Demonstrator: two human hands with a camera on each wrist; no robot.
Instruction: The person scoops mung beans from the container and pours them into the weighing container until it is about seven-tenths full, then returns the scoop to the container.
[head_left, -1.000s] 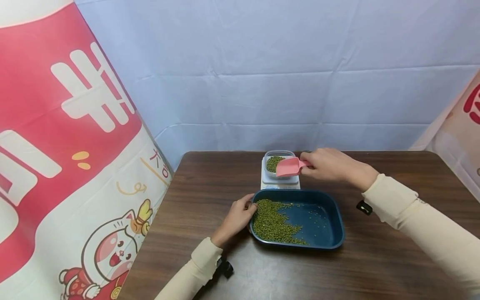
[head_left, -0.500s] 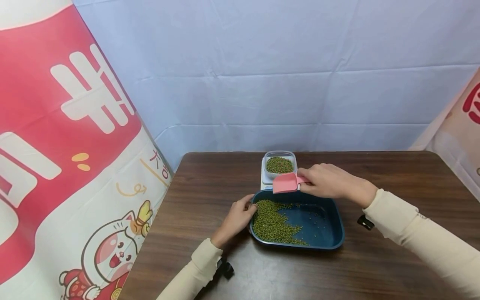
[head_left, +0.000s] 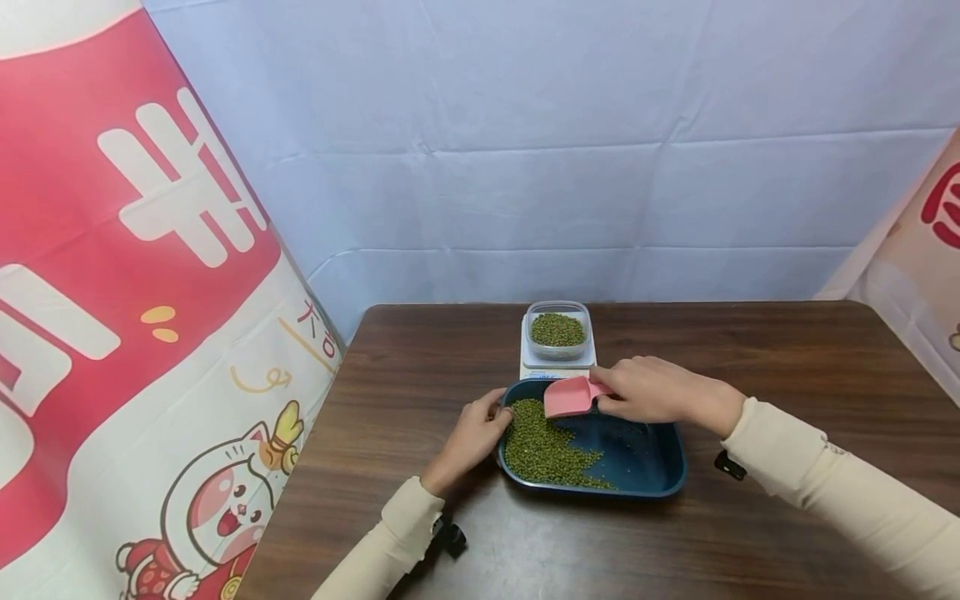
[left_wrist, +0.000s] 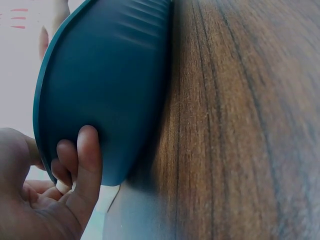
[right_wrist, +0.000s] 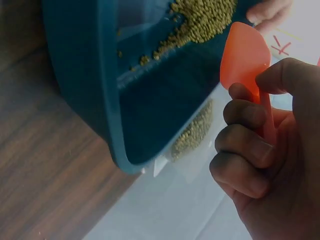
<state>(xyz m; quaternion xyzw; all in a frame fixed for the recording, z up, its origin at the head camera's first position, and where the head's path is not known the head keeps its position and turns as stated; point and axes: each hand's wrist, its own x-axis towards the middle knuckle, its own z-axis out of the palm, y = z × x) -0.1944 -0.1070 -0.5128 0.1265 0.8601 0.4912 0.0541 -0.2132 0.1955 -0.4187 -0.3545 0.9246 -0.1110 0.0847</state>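
Observation:
My right hand point(head_left: 648, 390) grips the handle of a small pink scoop point(head_left: 568, 397), fingers curled round it in the right wrist view. The scoop's blade looks bare and overlaps the back of a dark blue tray point(head_left: 645, 462), near the green mung beans point(head_left: 546, 454) heaped on its left side. At the tray's left rim, my left hand point(head_left: 472, 433) holds on with thumb over the edge and fingers against the outer wall point(left_wrist: 115, 85). Behind the tray, a clear plastic container point(head_left: 558, 353) with mung beans in it sits on a white kitchen scale point(head_left: 531, 362).
All this stands on a brown wooden table point(head_left: 420, 367). A pale cloth backdrop point(head_left: 480, 167) hangs behind its far edge, and a printed red and white banner point(head_left: 225, 350) runs along the left. Scattered beans dot the tray's floor.
My right hand has brought the scoop back from over the container, toward me and down to the tray. More of the container's beans show now. The left hand stays on the rim.

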